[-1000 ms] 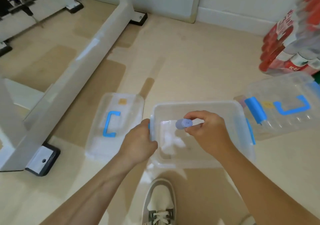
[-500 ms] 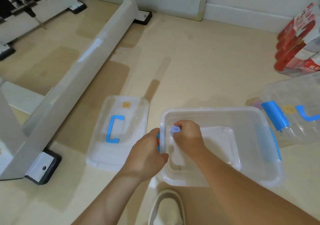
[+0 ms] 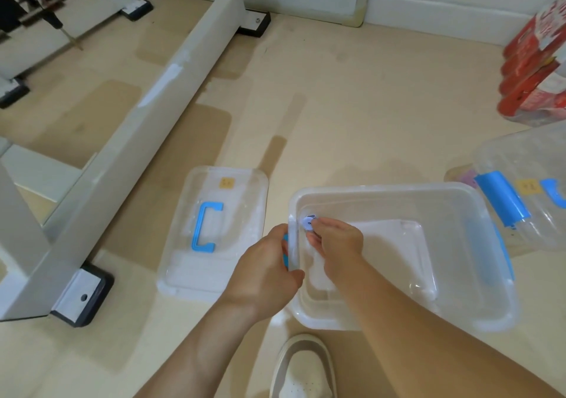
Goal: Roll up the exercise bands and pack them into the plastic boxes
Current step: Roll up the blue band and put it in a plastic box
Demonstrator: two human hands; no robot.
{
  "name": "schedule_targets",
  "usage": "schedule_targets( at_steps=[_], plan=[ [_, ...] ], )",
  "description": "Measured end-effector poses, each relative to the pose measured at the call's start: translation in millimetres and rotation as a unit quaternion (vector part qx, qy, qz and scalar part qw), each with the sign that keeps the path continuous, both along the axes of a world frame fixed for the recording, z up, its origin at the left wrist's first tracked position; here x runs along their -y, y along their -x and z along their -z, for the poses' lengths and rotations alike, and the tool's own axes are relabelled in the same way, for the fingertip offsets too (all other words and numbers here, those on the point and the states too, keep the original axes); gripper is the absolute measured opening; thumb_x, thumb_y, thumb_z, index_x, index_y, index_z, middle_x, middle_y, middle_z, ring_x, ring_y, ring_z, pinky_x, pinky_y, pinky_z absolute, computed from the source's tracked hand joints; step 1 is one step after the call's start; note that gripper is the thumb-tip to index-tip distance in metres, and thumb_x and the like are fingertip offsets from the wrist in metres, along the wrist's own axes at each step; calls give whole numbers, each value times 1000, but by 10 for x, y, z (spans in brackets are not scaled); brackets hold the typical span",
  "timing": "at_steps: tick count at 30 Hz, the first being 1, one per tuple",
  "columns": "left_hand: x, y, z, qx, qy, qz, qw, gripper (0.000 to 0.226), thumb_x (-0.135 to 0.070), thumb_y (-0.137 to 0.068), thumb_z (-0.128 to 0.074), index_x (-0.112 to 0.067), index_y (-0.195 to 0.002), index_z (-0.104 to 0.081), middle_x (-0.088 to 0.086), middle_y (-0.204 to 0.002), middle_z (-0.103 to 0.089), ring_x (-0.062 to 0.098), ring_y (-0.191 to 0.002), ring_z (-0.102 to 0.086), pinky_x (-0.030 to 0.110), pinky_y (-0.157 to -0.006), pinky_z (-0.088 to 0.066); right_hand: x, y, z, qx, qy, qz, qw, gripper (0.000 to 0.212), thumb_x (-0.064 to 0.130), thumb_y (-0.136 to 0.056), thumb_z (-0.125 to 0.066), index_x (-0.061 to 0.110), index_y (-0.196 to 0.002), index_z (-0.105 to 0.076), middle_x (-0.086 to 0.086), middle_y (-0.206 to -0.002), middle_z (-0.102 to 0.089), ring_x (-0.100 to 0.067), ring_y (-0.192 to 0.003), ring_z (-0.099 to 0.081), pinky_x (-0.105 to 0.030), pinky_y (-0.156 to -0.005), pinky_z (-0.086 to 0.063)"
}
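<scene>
An open clear plastic box (image 3: 490, 312) with blue side latches sits on the floor in front of me. My right hand (image 3: 335, 246) reaches down inside it at the left wall and pinches a rolled-up pale blue exercise band (image 3: 307, 222). My left hand (image 3: 266, 275) grips the box's left rim over its blue latch. The box's clear lid (image 3: 211, 232) with a blue handle lies flat on the floor just to the left.
A second clear box (image 3: 526, 189) with blue latch and handle stands at the right, something pinkish behind it. Red packaged bottles (image 3: 536, 61) stand far right. A white machine frame (image 3: 116, 140) with black feet crosses the left. My white shoe (image 3: 303, 370) is below the box.
My right hand has carried the rolled band from above the box's middle down to its left inner wall. My left hand has stayed on the rim. The view has shifted left.
</scene>
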State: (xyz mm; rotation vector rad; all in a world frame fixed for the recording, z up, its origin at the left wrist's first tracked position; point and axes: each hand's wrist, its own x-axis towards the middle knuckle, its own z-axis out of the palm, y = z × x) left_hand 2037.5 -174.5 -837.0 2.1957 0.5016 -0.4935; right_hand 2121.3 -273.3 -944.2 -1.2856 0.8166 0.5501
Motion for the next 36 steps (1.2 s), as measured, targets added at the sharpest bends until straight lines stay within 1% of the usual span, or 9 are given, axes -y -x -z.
schedule_targets(
  at_steps=[8,11,16,20,24,26,31,34,36],
  plan=[
    [4,5,27,-7,4,-14,1000,46,-16,-79,-65,-34,-117,-47,-13,-95,-58,10,-82,-60,27,-80,-51,70,-49,-5,-26,-54,-41,997,17,0,-79,-67,-3,-96,-67,-15,-89,-66,-23,-72,-60,-27,-75,-57],
    [1,4,49,-9,15,-26,1000,40,-16,-78,-64,-33,-113,-51,-15,-92,-58,9,-83,-61,27,-80,-52,118,-48,-24,-10,-39,-85,996,9,-4,-79,-66,2,-83,-61,-14,-88,-63,-26,-76,-55,-30,-77,-55],
    [-5,8,62,-17,33,-35,999,39,-15,-79,-63,-37,-110,-53,-16,-90,-59,10,-82,-62,30,-82,-53,128,-54,-5,18,-5,-97,995,5,-4,-80,-65,-6,-84,-66,-20,-89,-65,-27,-75,-60,-31,-76,-58],
    [-7,21,77,-16,38,-40,998,38,-17,-79,-63,-36,-111,-56,-15,-90,-60,10,-80,-62,27,-80,-52,106,-16,0,32,1,-119,992,10,-1,-79,-69,-9,-86,-68,-16,-85,-63,-23,-74,-60,-28,-75,-59],
    [-12,23,82,-16,36,-43,998,37,-18,-79,-63,-35,-111,-57,-15,-90,-60,10,-80,-62,29,-82,-53,96,13,-43,42,11,-157,987,3,2,-79,-71,1,-79,-67,-13,-82,-62,-23,-75,-58,-30,-75,-57],
    [-18,20,89,-15,29,-50,998,36,-21,-80,-64,-35,-113,-57,-15,-91,-59,11,-81,-61,31,-83,-52,104,-2,-59,41,25,-172,984,6,5,-79,-72,5,-79,-65,-12,-84,-62,-24,-75,-59,-30,-71,-58],
    [-53,12,103,5,-43,-80,996,44,-33,-87,-60,-27,-129,-50,-14,-96,-59,11,-88,-61,21,-76,-43,135,-45,-37,30,77,-198,977,23,13,-76,-73,8,-93,-59,-8,-92,-57,-23,-66,-59,-33,-68,-58],
    [-87,1,59,34,-48,-113,992,34,-29,-90,-54,-29,-124,-54,-14,-93,-62,10,-80,-64,25,-77,-48,189,-89,-101,61,128,-240,960,17,19,-76,-67,11,-75,-52,-10,-78,-47,-23,-59,-55,-33,-63,-54],
    [-144,13,67,52,-28,-167,984,29,-25,-90,-52,-31,-117,-60,-12,-90,-64,11,-77,-66,33,-80,-54,245,-133,-234,83,181,-297,934,29,24,-78,-62,15,-60,-41,-10,-70,-42,-25,-54,-54,-36,-64,-50]
  ],
)
